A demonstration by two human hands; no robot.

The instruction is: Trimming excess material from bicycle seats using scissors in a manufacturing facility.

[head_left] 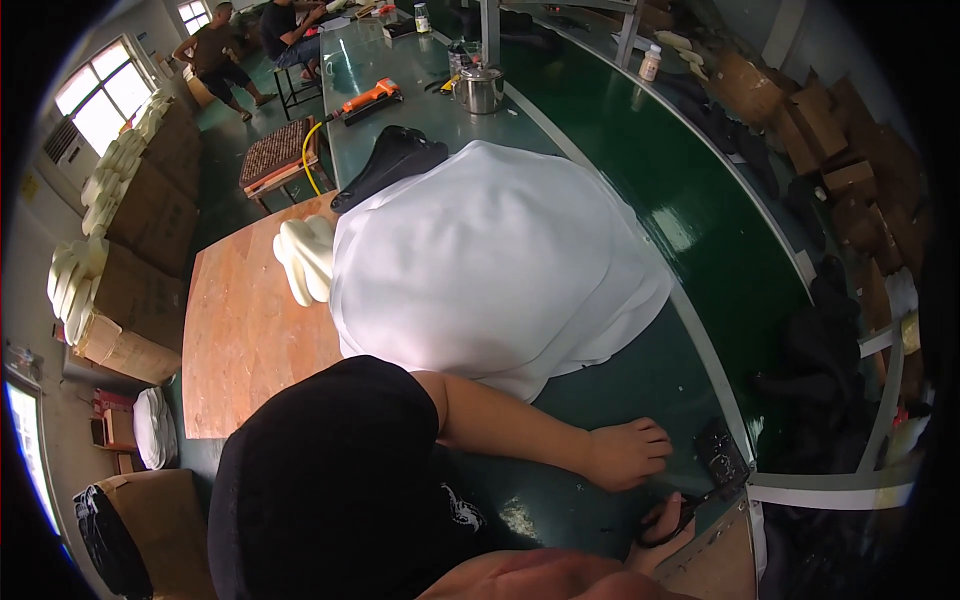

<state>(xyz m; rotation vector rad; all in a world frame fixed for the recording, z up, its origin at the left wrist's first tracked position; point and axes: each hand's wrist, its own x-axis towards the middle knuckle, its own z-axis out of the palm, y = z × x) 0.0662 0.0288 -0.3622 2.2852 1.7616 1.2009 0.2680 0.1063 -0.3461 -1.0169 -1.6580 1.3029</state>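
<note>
My left arm, in a black short sleeve, reaches across to the right. My left hand (625, 455) rests over the green tabletop with its fingers curled; the underside of the fingers is hidden. Just below it, my right hand (662, 522) has its fingers in the black handles of a pair of scissors (690, 514), whose blades point up and right to the table's edge. Beside the blades lies a dark, flat rectangular thing (720, 452) with pale specks. Beyond my left arm, a wide stack of white sheet material (480, 260) covers much of the table.
Cream foam-like pieces (305, 260) lie on a wooden board (255, 320), left of the stack. Behind are a black item (390, 165), an orange-handled tool (372, 98) and a metal mug (480, 90). A green conveyor belt (690, 235) runs at right. Two people are at the far left.
</note>
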